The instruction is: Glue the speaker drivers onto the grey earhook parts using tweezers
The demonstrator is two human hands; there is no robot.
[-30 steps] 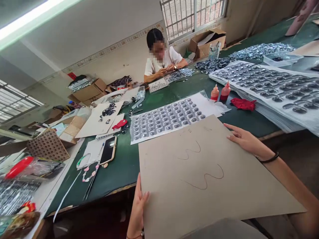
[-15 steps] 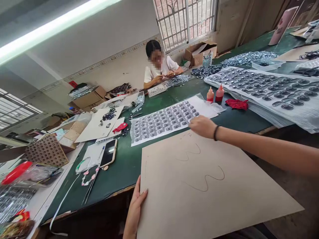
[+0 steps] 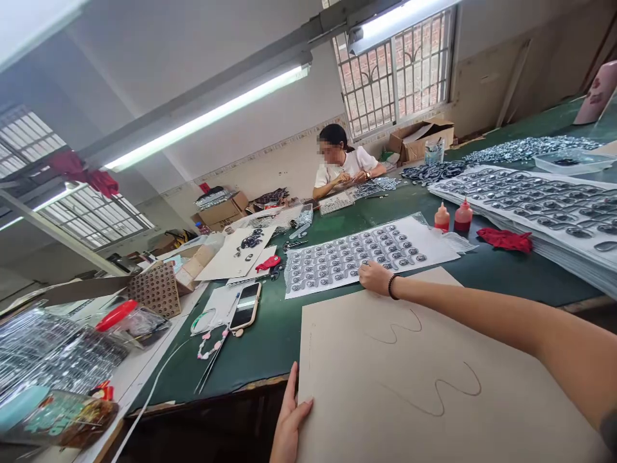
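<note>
A large cardboard sheet (image 3: pixel 366 379), with two wavy pen lines drawn on it, tilts up against the near table edge. My left hand (image 3: pixel 290 418) is closed on its left edge, thumb on the face and fingers behind. Fingers curled, my right hand (image 3: pixel 376 279) is at the sheet's far edge, beside a white paper (image 3: pixel 434 247) covered with rows of grey pieces with round dark centres. Whether the right fingers hold the cardboard edge or a small piece is hidden.
Two red-liquid bottles (image 3: pixel 463 215) and a red cloth (image 3: pixel 505 240) lie beyond, near a stack of piece-covered sheets (image 3: pixel 540 199). A phone (image 3: pixel 245 305) and tweezers (image 3: pixel 211 365) are at left. A co-worker (image 3: pixel 343 161) sits across the green table (image 3: pixel 270 341).
My right hand has moved left along the cardboard's far edge, towards the middle of the paper of pieces. My left hand keeps its hold. The view has swung left and up.
</note>
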